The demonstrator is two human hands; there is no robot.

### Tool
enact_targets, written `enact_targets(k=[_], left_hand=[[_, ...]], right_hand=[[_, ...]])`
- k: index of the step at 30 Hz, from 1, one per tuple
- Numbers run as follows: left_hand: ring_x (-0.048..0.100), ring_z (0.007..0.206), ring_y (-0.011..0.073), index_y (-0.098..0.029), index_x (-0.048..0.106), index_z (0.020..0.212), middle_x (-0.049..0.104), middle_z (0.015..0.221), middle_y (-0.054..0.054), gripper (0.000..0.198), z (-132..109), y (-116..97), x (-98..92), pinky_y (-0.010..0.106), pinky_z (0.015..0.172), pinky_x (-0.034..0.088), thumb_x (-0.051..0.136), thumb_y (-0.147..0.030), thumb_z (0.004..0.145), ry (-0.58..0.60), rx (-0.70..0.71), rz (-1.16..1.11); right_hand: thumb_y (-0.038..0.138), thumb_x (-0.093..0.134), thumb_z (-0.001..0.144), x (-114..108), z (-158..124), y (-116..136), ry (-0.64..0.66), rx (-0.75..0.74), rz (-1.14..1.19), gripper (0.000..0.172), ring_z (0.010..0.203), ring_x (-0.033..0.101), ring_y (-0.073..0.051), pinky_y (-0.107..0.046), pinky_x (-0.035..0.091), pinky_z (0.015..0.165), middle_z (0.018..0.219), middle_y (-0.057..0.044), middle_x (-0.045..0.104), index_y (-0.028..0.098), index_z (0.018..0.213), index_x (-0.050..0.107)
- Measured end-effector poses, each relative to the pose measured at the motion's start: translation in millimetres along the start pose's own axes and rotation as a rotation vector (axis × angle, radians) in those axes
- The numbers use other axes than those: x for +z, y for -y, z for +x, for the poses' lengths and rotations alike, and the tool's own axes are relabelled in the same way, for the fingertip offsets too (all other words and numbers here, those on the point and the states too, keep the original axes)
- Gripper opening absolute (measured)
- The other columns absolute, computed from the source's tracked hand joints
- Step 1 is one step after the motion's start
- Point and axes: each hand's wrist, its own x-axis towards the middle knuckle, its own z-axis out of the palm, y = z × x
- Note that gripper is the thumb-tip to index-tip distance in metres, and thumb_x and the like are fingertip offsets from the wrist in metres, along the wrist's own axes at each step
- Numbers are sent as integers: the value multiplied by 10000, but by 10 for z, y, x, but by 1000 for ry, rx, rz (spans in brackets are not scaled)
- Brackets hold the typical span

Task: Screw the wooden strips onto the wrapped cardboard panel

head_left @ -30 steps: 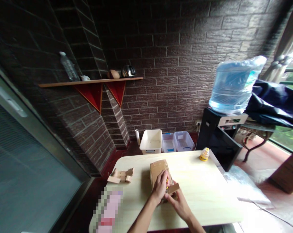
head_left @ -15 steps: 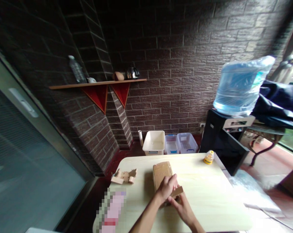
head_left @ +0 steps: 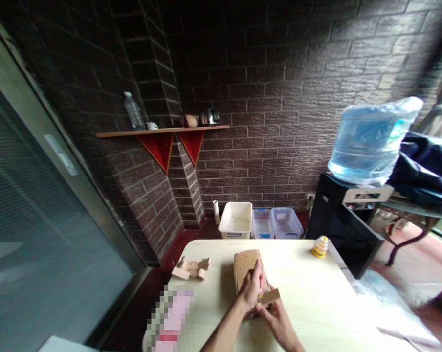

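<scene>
Head view showed the left hand (head_left: 252, 288) and right hand (head_left: 277, 320) both clasped on a cardboard box (head_left: 247, 266) at the table's (head_left: 316, 303) near middle.

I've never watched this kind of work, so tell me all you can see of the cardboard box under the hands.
The cardboard box is plain brown, narrow and oblong, lying flat on the pale wooden table with its long side running away from the person. A flap sticks out at its near right end. The left hand rests on top; the right hand holds the flap end.
</scene>
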Motion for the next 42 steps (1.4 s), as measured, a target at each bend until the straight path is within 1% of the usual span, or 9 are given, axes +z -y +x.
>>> enact_targets(k=[5,9,13,17,21,31,34,37,42], left_hand=[[419,475,128,-260,334,458,363,430,-55,746,-1,-83,-29,317,638,429,242,-910,813,21,66,52],[456,519,146,-259,384,464,413,459,-42,712,-19,-116,-70,330,703,427,290,-830,878,25,118,156],[517,595,161,-250,454,504,501,527,-28,668,-39,-155,-118,320,780,439,309,-738,937,50,136,249],[560,688,180,-240,525,592,554,608,-24,602,-28,-210,-188,316,809,440,349,-695,945,47,131,299],[594,804,208,-233,598,748,634,746,-2,560,-20,-202,-248,324,820,444,398,-733,905,-11,106,319],[584,1255,262,-214,580,1164,657,1307,121,707,-83,-150,-139,375,1111,399,222,-778,931,-74,119,275],[641,1125,252,-223,568,1137,692,1180,103,685,-91,-205,-113,379,1040,460,224,-779,932,-52,128,273],[663,988,232,-244,584,1085,709,1022,53,645,-165,-279,-267,372,960,506,274,-785,923,-21,133,286],[516,1378,273,-256,575,1299,609,1418,98,588,-542,-26,-908,440,1201,369,357,-688,965,11,153,320]], right_hand=[[639,744,788,-44,-1,-56,52,48,4,616,1246,619,-386,-541,534,1018,1326,-137,678,259,1265,664],[603,749,798,-246,21,37,-145,47,-164,677,1334,541,-391,-587,495,1050,1429,-147,597,261,1355,573],[533,669,889,-478,111,468,-265,-192,-395,372,1228,588,-363,-556,500,1024,1256,-143,657,248,1129,673],[479,552,972,-498,244,1029,-61,-259,-477,295,937,669,-291,-430,584,753,1066,-126,690,259,1112,690],[440,491,1008,-339,350,1367,200,-283,-431,306,883,686,-244,-392,603,780,1092,-109,677,269,1153,699],[331,517,977,-146,328,1181,206,-288,-385,337,809,693,-183,-370,622,749,1348,-140,542,263,1290,621],[292,537,952,-137,299,1187,211,-297,-395,383,811,691,-181,-358,609,747,1376,-142,535,269,1329,603],[257,556,928,-133,308,1235,235,-286,-431,321,818,689,-191,-330,584,725,1217,-111,632,256,1241,629],[188,553,894,-176,455,1392,470,-225,-725,180,787,701,-180,-277,528,703,964,-42,726,228,1059,613]])
